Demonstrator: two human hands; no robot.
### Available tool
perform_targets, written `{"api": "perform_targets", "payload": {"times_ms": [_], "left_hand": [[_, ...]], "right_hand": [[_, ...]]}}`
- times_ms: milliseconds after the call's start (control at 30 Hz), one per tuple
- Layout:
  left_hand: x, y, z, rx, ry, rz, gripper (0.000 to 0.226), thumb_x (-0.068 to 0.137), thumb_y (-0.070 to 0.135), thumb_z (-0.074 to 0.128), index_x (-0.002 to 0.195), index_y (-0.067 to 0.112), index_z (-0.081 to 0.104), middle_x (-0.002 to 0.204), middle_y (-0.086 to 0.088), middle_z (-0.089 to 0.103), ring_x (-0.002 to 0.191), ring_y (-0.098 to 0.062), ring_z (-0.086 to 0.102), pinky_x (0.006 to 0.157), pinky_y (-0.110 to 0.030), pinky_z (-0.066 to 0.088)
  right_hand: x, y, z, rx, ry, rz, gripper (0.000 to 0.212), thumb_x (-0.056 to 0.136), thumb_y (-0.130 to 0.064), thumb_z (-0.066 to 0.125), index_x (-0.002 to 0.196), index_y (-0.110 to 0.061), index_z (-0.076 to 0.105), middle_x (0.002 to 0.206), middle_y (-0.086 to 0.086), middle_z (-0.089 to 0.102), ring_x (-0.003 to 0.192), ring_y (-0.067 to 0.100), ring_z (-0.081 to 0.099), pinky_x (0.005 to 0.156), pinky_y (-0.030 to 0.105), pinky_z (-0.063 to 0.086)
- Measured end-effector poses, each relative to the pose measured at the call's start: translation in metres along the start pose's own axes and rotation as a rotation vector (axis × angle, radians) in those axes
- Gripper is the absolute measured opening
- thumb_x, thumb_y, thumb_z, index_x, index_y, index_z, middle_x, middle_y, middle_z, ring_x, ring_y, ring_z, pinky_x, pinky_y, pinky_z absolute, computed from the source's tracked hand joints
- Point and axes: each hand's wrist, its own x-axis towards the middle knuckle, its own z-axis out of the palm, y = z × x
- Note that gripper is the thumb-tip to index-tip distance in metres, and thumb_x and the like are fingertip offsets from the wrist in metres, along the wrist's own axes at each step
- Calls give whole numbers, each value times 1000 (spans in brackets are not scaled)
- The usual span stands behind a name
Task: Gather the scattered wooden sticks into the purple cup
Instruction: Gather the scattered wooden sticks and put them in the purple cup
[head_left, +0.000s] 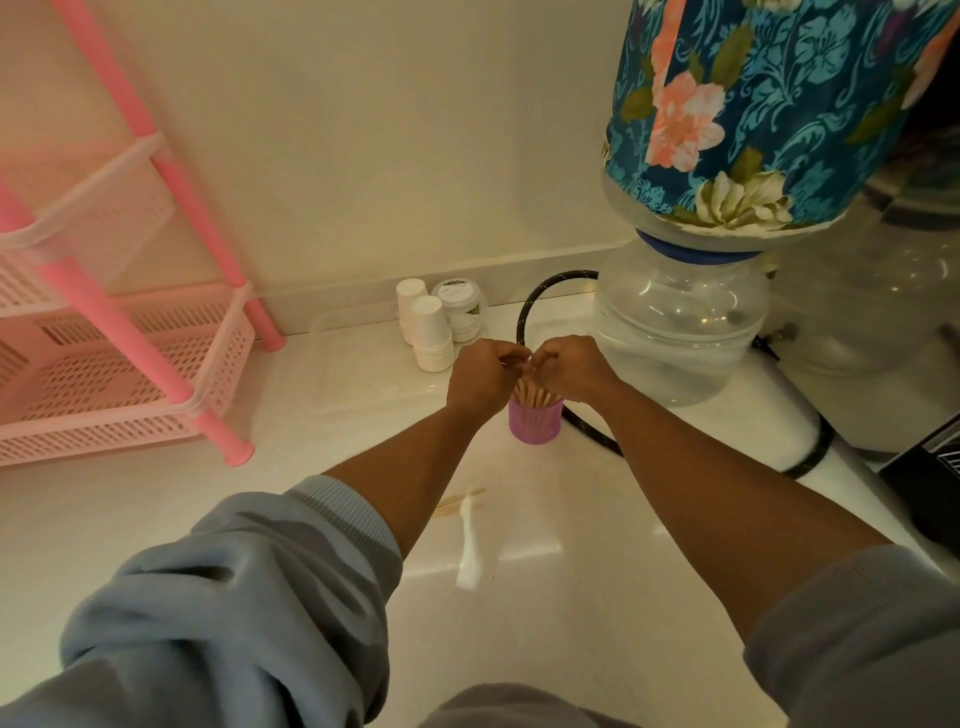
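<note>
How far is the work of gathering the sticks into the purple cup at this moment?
Done: many wooden sticks already stand in the purple cup. In hand: the left hand and right hand meet just above the cup, fingers curled; what they hold is not clear. Left: a few loose sticks lie on the white counter, nearer the person.

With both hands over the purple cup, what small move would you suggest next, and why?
Probably release the sticks into the purple cup, then reach back: the left hand and right hand meet above its wooden sticks, while loose sticks lie on the counter.
</note>
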Motion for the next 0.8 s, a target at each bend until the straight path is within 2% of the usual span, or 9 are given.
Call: {"api": "perform_targets", "payload": {"times_ms": [100, 200, 333, 467, 533, 600, 700, 800], "left_hand": [[-1, -2, -3, -2, 26, 12, 21, 89, 11, 68, 109, 12, 75, 105, -5, 75, 94, -15, 70, 84, -23, 53], [-2, -7, -9, -26, 47, -11, 19, 89, 9, 67, 105, 13, 76, 101, -4, 76, 89, -13, 70, 81, -22, 53], [-4, -16, -19, -48, 54, -82, 16, 89, 13, 69, 102, 16, 76, 92, 0, 76, 74, -5, 67, 72, -17, 52], [-13, -29, -32, -19, 50, -140, 12, 86, 26, 73, 97, 24, 76, 89, 9, 73, 81, -5, 64, 67, -22, 48], [-19, -39, -38, 16, 33, -149, 13, 84, 31, 74, 96, 26, 76, 85, 10, 72, 80, -7, 64, 65, -23, 46], [-26, -49, -44, 45, 3, -163, 13, 84, 32, 73, 96, 27, 76, 85, 8, 73, 80, -11, 65, 65, -24, 46], [-35, -63, -51, 62, -48, -203, 14, 83, 24, 72, 96, 29, 76, 90, 7, 75, 84, -12, 66, 68, -25, 49], [-44, -77, -56, 97, -150, -244, 23, 80, 29, 78, 103, 24, 74, 95, 7, 74, 89, -11, 67, 76, -26, 51]], "right_hand": [[-1, -1, -2, -2, 18, -48, 15, 78, -24, 78, 87, -12, 75, 84, -2, 67, 76, 12, 59, 71, 22, 46], [0, -7, -1, 12, 53, -89, 12, 79, -17, 76, 88, -11, 73, 88, 3, 70, 77, 12, 59, 71, 25, 50], [1, -22, 4, -1, 62, -122, 14, 81, -12, 71, 95, -12, 73, 92, 2, 71, 79, 10, 60, 65, 15, 43], [-2, -39, 14, 0, -20, -122, 15, 79, -11, 72, 93, -17, 73, 83, -5, 67, 79, 10, 61, 66, 17, 45], [-8, -45, 21, 32, -80, -139, 12, 76, -12, 75, 85, -19, 73, 79, -6, 66, 78, 13, 63, 67, 21, 50], [-15, -48, 31, 17, -131, -194, 11, 76, -15, 77, 86, -16, 74, 79, -6, 65, 76, 12, 62, 67, 21, 49], [-23, -50, 46, -73, -193, -272, 15, 80, -17, 75, 94, -11, 74, 84, -2, 66, 78, 12, 57, 61, 17, 41], [-29, -51, 59, -134, -264, -271, 19, 81, -17, 74, 99, -11, 73, 99, 5, 70, 85, 16, 62, 71, 26, 49]]}}
